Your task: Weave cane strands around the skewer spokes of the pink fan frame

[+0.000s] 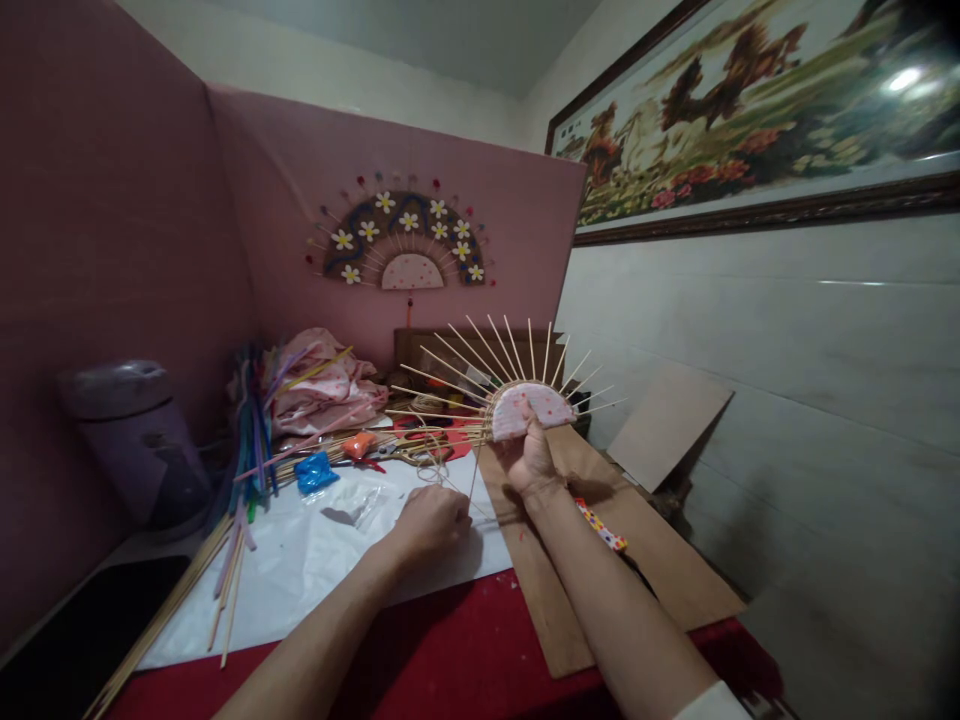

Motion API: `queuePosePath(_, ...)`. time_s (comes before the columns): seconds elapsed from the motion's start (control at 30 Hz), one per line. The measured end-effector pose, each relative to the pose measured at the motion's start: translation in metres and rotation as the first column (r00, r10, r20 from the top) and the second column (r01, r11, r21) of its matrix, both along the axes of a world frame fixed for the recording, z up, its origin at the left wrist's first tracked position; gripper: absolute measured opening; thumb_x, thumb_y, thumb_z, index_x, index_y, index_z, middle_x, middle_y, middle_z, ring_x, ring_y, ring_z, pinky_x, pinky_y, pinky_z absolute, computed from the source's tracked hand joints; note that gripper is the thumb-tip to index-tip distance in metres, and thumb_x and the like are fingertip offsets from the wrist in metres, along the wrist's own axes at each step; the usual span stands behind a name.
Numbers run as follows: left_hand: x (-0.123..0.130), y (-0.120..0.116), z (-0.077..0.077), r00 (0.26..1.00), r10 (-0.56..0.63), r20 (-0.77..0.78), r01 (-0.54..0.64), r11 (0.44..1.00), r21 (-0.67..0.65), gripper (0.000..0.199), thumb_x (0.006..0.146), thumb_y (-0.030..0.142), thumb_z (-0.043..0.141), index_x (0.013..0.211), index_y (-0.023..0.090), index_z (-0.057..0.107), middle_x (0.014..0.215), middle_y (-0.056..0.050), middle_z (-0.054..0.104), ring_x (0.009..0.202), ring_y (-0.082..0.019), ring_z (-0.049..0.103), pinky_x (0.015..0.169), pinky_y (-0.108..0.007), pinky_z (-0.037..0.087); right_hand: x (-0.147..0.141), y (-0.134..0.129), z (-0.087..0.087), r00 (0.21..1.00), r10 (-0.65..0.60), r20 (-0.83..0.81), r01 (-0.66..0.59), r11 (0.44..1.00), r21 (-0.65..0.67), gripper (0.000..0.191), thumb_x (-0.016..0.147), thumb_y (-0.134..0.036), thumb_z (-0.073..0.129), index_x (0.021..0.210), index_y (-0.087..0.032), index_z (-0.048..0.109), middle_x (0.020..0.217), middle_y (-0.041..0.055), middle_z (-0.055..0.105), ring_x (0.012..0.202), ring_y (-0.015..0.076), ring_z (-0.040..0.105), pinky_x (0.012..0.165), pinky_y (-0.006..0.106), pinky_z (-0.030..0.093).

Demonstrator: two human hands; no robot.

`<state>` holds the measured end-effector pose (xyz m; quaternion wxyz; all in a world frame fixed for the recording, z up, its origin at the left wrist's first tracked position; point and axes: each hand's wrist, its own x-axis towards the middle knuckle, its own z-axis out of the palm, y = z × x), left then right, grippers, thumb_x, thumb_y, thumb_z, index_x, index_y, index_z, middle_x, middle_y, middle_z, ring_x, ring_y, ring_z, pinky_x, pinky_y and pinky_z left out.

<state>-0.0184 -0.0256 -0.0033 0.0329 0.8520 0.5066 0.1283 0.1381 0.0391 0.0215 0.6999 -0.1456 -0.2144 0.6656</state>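
My right hand (534,462) grips a half-round fan piece (506,412) from below, with the thumb on its pale, pink-dotted face. Thin wooden sticks (517,350) spread from its curved edge like rays. Twine runs along the base of the sticks at the left side. From there a strand of twine (475,472) drops to my left hand (435,518), which is closed on it low over the white sheet. Loose loops of twine (429,474) hang just above that hand. The left fingertips are mostly hidden from me.
A finished flowered fan (409,235) hangs on the pink panel. Brown cardboard (637,540) lies under my right forearm. To the left are a blue packet (316,472), an orange packet (360,444), scissors (424,450), pipe cleaners (251,430), bundled sticks (169,610) and a lilac tumbler (142,440).
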Motion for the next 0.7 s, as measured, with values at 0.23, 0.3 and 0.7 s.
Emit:
queuePosePath(0.23,-0.0041,0.0026,-0.0003,0.999,0.029,-0.022,-0.028,0.999,0.016,0.021,0.070,0.024,0.045,0.065,0.020,0.065,0.067,-0.007,0.066,0.066,-0.021,0.061,0.056,-0.029,0.032,0.0009,0.0006,-0.0008,1.000,0.007,0.011,-0.007,1.000,0.007,0.023,0.077,-0.036,0.060,0.093,-0.021,0.058,0.070,-0.0034,0.068,0.056,0.0111,0.062,0.047,0.022,0.053)
queuePosePath(0.3,-0.0039,0.0026,-0.0005,0.999,0.028,-0.025,-0.028,0.999,0.016,0.021,0.070,0.024,0.045,0.065,0.020,0.065,0.067,-0.007,0.067,0.066,-0.021,0.061,0.056,-0.029,0.032,0.0012,0.0010,-0.0008,1.000,0.002,0.016,-0.002,1.000,0.010,0.022,0.077,-0.036,0.059,0.094,-0.022,0.058,0.072,-0.0038,0.068,0.056,0.0108,0.062,0.047,0.022,0.052)
queuePosePath(0.7,0.0030,-0.0027,-0.0005,0.999,-0.032,-0.036,0.032,0.999,-0.001,0.021,0.070,0.022,0.046,0.068,0.020,0.067,0.068,-0.008,0.067,0.067,-0.021,0.061,0.057,-0.028,0.033,0.0007,0.0008,-0.0004,0.999,-0.006,0.034,0.006,1.000,0.002,0.017,0.078,-0.035,0.059,0.088,-0.021,0.058,0.068,-0.0045,0.068,0.056,0.0113,0.062,0.048,0.023,0.051)
